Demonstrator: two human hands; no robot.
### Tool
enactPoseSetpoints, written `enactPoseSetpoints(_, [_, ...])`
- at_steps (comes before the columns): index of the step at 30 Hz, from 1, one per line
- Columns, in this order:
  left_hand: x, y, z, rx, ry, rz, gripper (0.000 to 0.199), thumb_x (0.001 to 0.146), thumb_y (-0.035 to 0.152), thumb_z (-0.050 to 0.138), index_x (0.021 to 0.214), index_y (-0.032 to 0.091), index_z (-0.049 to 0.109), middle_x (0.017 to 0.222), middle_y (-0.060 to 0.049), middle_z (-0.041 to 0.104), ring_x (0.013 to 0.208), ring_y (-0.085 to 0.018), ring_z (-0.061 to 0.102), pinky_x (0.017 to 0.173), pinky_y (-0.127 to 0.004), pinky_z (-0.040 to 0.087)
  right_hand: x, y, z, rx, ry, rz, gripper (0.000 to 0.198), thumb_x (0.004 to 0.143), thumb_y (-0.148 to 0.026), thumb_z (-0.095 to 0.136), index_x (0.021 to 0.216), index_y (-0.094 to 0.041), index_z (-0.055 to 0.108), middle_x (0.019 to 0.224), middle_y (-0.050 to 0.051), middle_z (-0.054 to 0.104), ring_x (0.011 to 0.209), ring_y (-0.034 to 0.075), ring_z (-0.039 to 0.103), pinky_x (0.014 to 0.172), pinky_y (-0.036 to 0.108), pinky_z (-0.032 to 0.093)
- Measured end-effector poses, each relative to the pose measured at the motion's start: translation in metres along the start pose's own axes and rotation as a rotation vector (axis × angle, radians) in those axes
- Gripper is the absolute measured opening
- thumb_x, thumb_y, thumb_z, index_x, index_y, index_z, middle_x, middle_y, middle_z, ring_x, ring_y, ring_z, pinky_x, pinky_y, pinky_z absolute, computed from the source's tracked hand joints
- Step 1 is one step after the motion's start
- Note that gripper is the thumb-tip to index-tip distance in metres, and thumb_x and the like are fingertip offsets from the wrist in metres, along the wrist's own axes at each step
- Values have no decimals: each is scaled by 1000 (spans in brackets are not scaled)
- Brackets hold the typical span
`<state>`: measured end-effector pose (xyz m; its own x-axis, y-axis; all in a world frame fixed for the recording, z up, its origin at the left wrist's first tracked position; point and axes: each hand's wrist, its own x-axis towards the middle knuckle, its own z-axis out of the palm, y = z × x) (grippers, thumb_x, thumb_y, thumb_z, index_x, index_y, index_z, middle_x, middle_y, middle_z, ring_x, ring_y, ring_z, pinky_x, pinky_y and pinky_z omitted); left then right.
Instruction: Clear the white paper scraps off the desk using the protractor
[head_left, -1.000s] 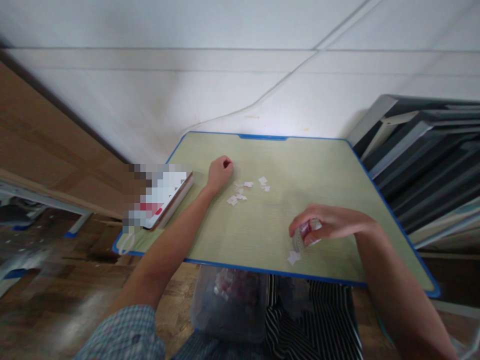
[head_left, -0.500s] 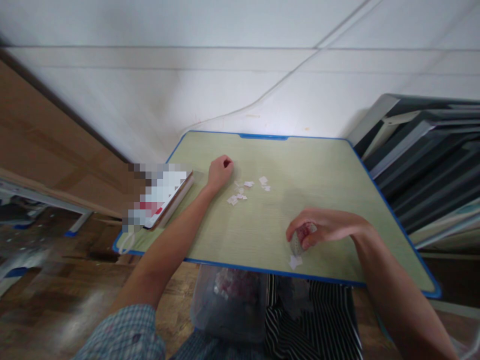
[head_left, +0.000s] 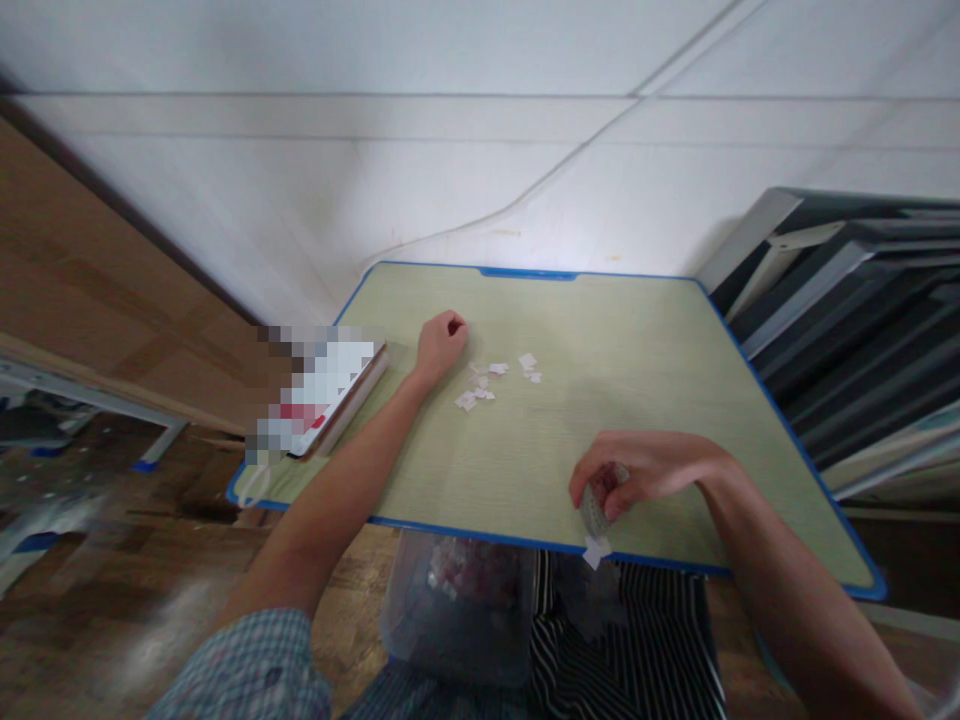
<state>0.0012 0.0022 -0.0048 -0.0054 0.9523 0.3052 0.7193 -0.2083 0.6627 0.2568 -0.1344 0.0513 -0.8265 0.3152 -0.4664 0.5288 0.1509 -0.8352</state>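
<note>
My right hand (head_left: 626, 475) is closed around a grey, dotted piece of cloth or pad (head_left: 596, 505), its kind not clear, and holds it low on the table near the front edge. Just below the pad, some white paper scraps (head_left: 596, 551) stick out over the blue table edge. More torn paper scraps (head_left: 480, 388) lie scattered mid-table. To their upper left, my left hand (head_left: 441, 345) rests on the tabletop in a loose fist with a hollow showing between the fingers and nothing visible inside.
A thick book-like box (head_left: 341, 395), partly blurred out, lies at the table's left with a white strap (head_left: 253, 485). Under the front edge stands a clear plastic bin (head_left: 457, 620). Folded dark panels (head_left: 862, 300) lean at right; a large brown board (head_left: 112, 270) stands at left.
My right hand has drawn the grey pad a little toward me, and the paper scraps below it have moved from the tabletop onto the front edge. My left hand has stayed put.
</note>
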Motion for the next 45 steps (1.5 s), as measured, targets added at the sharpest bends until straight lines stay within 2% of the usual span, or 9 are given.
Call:
enactPoseSetpoints(32, [-1,1,-1,12,-6,-25,15,71,21,43,68,16,57,70,-2,62,66,-12,52,68,-26,41,1,-5,1,-67,-38,-6,29,73,-23,63,98,-10,66,68,5,65,59,11,57,53,18,42])
enactPoseSetpoints(39, [0,1,-1,1,-15,-5,15,70,20,43,68,15,58,70,-4,62,67,-13,52,68,-26,41,3,-10,3,-92,-165,0,32,73,-25,63,100,-8,66,72,9,67,63,13,60,55,20,44])
enactPoseSetpoints(45, [-1,1,-1,17,-6,-6,14,71,21,43,67,16,56,69,-2,61,66,-12,51,67,-26,41,4,-6,0,-87,-117,-57,34,75,-28,62,100,-6,65,74,10,67,65,13,61,57,20,44])
